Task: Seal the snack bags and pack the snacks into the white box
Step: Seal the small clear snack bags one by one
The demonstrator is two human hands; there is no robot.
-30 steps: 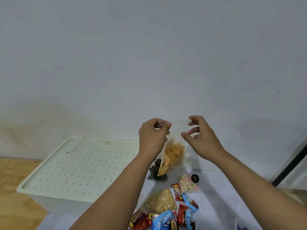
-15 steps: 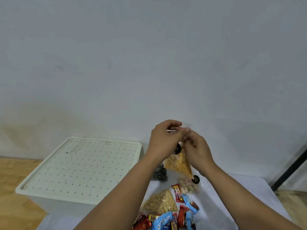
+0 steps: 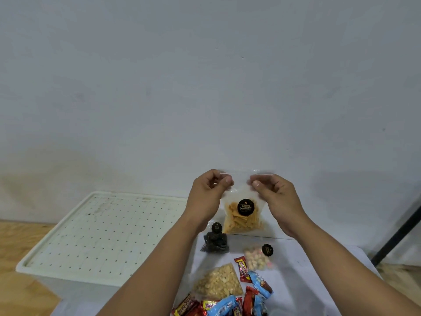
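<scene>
While the left hand [image 3: 208,195] and right hand [image 3: 274,197] each pinch a top corner, the chip bag [image 3: 243,213] hangs between them, seemingly above the table.

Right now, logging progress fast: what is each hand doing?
Left hand: pinches the top left edge of the clear chip bag.
Right hand: pinches the bag's top right edge.

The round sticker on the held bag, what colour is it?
The sticker is black with gold lettering, shown best in the head view, the only one.
</scene>
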